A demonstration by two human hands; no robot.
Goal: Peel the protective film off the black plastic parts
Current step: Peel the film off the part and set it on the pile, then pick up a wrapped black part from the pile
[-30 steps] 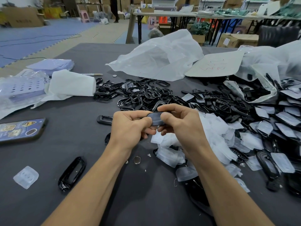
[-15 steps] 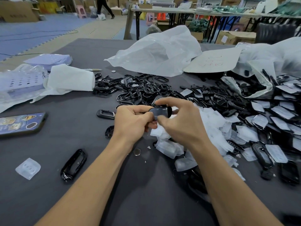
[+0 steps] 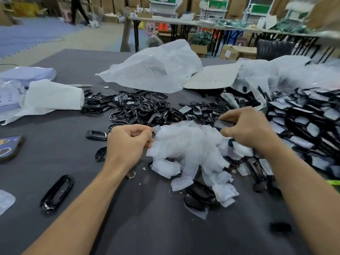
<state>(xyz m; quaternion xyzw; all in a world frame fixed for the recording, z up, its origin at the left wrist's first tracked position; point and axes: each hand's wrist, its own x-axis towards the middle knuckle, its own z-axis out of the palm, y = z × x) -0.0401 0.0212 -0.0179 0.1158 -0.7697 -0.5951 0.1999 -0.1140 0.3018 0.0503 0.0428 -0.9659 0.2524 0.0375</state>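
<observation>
Left fingers point(image 3: 145, 137): curled, pinching a film point(image 3: 156, 128) over the film pile point(image 3: 189, 144), to drop it there, I think.
Right fingers point(image 3: 233, 115): curled round a black part point(image 3: 223, 124), just beside the pile.
Desk point(image 3: 165, 227): filmed parts point(image 3: 303, 122) wait right.

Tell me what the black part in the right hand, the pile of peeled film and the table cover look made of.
Black part, held in the right hand: likely moulded hard plastic; loose parts nearby glint glossy.
Film pile: thin translucent plastic sheet, milky and crumpled; the left hand pinches one piece.
Table cover: matte dark grey, no shine, maybe fabric or felt.
</observation>
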